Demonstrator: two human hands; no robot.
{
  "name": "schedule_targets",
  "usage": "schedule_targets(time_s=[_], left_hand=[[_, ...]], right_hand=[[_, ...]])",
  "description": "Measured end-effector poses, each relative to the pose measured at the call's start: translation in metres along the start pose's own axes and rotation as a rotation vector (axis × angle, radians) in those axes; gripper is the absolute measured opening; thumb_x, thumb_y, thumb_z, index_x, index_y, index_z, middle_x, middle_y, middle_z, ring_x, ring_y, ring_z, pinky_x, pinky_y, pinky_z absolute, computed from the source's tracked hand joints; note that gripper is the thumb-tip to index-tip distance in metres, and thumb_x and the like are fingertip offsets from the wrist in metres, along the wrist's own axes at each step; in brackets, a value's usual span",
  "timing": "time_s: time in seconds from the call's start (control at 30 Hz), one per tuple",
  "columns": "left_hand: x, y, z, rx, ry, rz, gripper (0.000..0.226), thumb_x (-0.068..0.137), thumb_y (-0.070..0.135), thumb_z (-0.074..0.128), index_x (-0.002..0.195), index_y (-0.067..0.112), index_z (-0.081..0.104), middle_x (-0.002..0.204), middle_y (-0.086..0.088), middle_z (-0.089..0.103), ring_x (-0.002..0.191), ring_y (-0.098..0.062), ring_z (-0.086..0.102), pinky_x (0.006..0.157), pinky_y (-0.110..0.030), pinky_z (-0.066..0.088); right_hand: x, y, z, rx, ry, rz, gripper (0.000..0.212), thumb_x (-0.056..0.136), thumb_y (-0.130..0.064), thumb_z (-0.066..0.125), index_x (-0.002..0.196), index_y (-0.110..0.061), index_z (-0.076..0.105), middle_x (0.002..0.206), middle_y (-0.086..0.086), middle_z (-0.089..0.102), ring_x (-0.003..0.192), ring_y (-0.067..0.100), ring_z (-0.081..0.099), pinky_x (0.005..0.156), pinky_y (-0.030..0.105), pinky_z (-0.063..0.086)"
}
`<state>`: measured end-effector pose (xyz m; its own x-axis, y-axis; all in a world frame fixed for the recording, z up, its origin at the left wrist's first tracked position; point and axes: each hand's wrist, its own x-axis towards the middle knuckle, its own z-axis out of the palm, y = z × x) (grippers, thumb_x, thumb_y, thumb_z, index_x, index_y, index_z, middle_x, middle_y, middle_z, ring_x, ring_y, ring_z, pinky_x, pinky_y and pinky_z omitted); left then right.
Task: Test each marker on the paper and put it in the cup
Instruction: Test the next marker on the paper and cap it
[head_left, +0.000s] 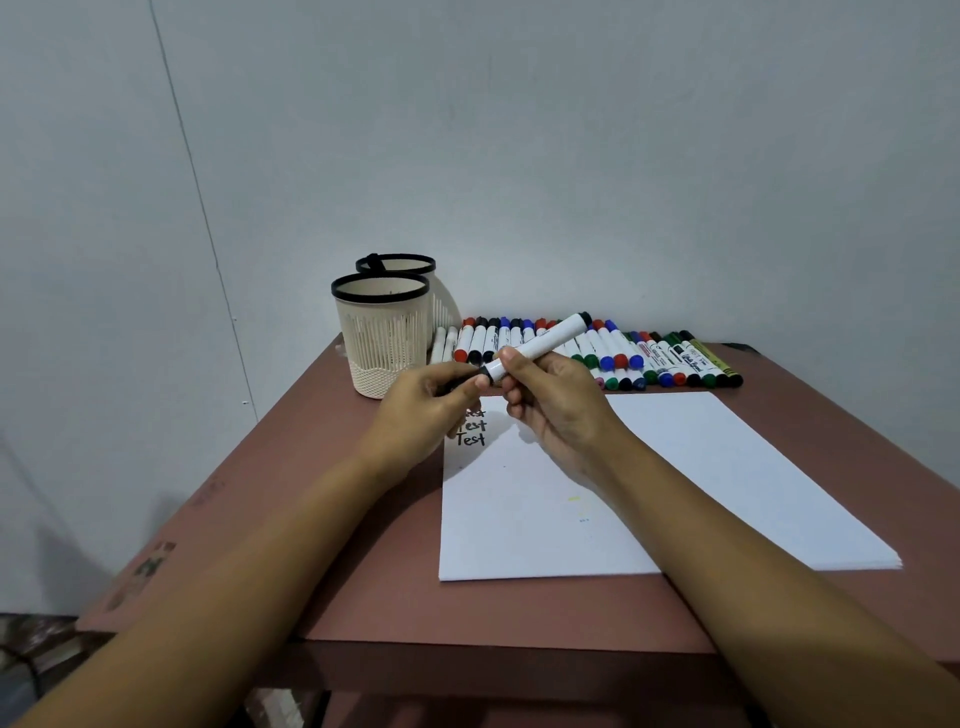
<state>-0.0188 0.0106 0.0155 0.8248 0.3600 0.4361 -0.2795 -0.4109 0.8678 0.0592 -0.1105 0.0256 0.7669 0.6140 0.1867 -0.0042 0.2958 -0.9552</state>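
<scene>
Brown desk with white paper: above its far-left corner the right grip curls round a white marker, whose black cap the left grip pinches.

glossy plastic marker, matt white paper, ribbed plastic cup, smooth reddish-brown table

Forearms extended inward; right hand grips marker, left hand pinches its cap end.

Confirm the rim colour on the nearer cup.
Black. The rim of the nearer cup tops a cream body; the head view shows it best.
</scene>
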Motion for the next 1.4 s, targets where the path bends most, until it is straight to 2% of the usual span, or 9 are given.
schedule_targets(time_s=[0.2, 0.3, 0.37, 0.5, 0.67, 0.77, 0.87, 1.13, 1.4], left_hand=[[0.000, 0.010, -0.006, -0.181, 0.239, -0.072, 0.012, 0.085, 0.008, 0.063, 0.096, 0.004, 0.067, 0.055, 0.010, 0.058, 0.051, -0.001, 0.051, 0.054, -0.017, 0.046], [0.003, 0.026, -0.017, 0.023, 0.334, 0.051, 0.005, 0.086, 0.013, 0.064, 0.090, 0.013, 0.067, 0.067, 0.005, 0.061, 0.057, 0.000, 0.052, 0.057, -0.018, 0.045], [0.015, 0.041, -0.030, 0.180, 0.361, 0.137, 0.006, 0.086, 0.017, 0.063, 0.091, 0.015, 0.065, 0.071, 0.005, 0.059, 0.061, -0.006, 0.052, 0.060, -0.024, 0.047], [0.062, 0.067, -0.064, 0.501, 0.423, 0.196, 0.008, 0.086, 0.020, 0.060, 0.094, 0.017, 0.061, 0.081, 0.008, 0.060, 0.070, -0.002, 0.054, 0.058, -0.008, 0.041], [0.109, 0.075, -0.091, 0.704, 0.460, 0.099, 0.013, 0.084, 0.008, 0.047, 0.092, 0.007, 0.057, 0.065, 0.016, 0.050, 0.059, -0.010, 0.047, 0.049, -0.019, 0.035], [0.128, 0.067, -0.092, 0.840, 0.340, 0.014, 0.016, 0.080, 0.003, 0.042, 0.091, 0.006, 0.054, 0.064, 0.010, 0.058, 0.058, -0.011, 0.051, 0.050, -0.024, 0.039], [0.145, 0.050, -0.091, 0.912, 0.232, -0.057, 0.021, 0.078, 0.005, 0.046, 0.098, 0.009, 0.052, 0.083, -0.001, 0.067, 0.075, -0.022, 0.061, 0.067, -0.035, 0.050], [0.166, 0.023, -0.093, 1.007, 0.109, -0.112, 0.035, 0.086, 0.021, 0.056, 0.121, 0.014, 0.054, 0.118, -0.008, 0.060, 0.110, -0.026, 0.052, 0.089, -0.034, 0.042], [0.099, 0.060, -0.054, 0.839, 0.243, 0.356, 0.023, 0.092, 0.015, 0.051, 0.108, 0.004, 0.064, 0.100, -0.008, 0.063, 0.088, -0.019, 0.058, 0.079, -0.024, 0.043]], right_hand=[[0.006, -0.004, -0.008, -0.299, 0.188, 0.057, 0.036, 0.095, -0.048, 0.047, 0.098, -0.017, 0.065, 0.082, 0.001, 0.062, 0.075, 0.016, 0.056, 0.070, 0.034, 0.046], [0.003, 0.003, -0.016, -0.540, 0.260, -0.064, 0.038, 0.100, -0.035, 0.040, 0.091, -0.006, 0.062, 0.082, 0.003, 0.054, 0.075, 0.017, 0.049, 0.069, 0.029, 0.040], [0.003, 0.014, -0.022, -0.898, 0.145, -0.187, 0.032, 0.099, -0.031, 0.042, 0.098, -0.011, 0.067, 0.096, 0.003, 0.059, 0.090, 0.019, 0.055, 0.075, 0.028, 0.042], [0.003, 0.025, -0.020, -1.447, -0.104, -0.127, 0.044, 0.098, -0.040, 0.042, 0.134, -0.016, 0.054, 0.139, 0.003, 0.049, 0.130, 0.019, 0.040, 0.107, 0.033, 0.034], [0.000, 0.021, -0.016, -1.480, -0.124, -0.130, 0.046, 0.099, -0.041, 0.040, 0.140, -0.020, 0.047, 0.147, 0.000, 0.041, 0.136, 0.016, 0.033, 0.111, 0.031, 0.028], [-0.001, 0.020, -0.015, -1.484, -0.124, -0.139, 0.046, 0.099, -0.041, 0.040, 0.140, -0.021, 0.046, 0.147, -0.001, 0.040, 0.136, 0.015, 0.032, 0.111, 0.031, 0.027], [0.001, 0.022, -0.016, -1.488, -0.122, -0.143, 0.046, 0.099, -0.041, 0.039, 0.141, -0.021, 0.046, 0.147, -0.001, 0.040, 0.136, 0.014, 0.032, 0.112, 0.031, 0.027], [0.003, 0.025, -0.018, -1.507, -0.126, -0.152, 0.046, 0.099, -0.041, 0.038, 0.140, -0.021, 0.046, 0.146, -0.001, 0.041, 0.135, 0.015, 0.033, 0.111, 0.033, 0.028], [-0.002, 0.021, -0.017, -1.506, -0.145, -0.136, 0.046, 0.100, -0.038, 0.036, 0.142, -0.021, 0.043, 0.149, -0.001, 0.038, 0.136, 0.016, 0.032, 0.112, 0.031, 0.027]])
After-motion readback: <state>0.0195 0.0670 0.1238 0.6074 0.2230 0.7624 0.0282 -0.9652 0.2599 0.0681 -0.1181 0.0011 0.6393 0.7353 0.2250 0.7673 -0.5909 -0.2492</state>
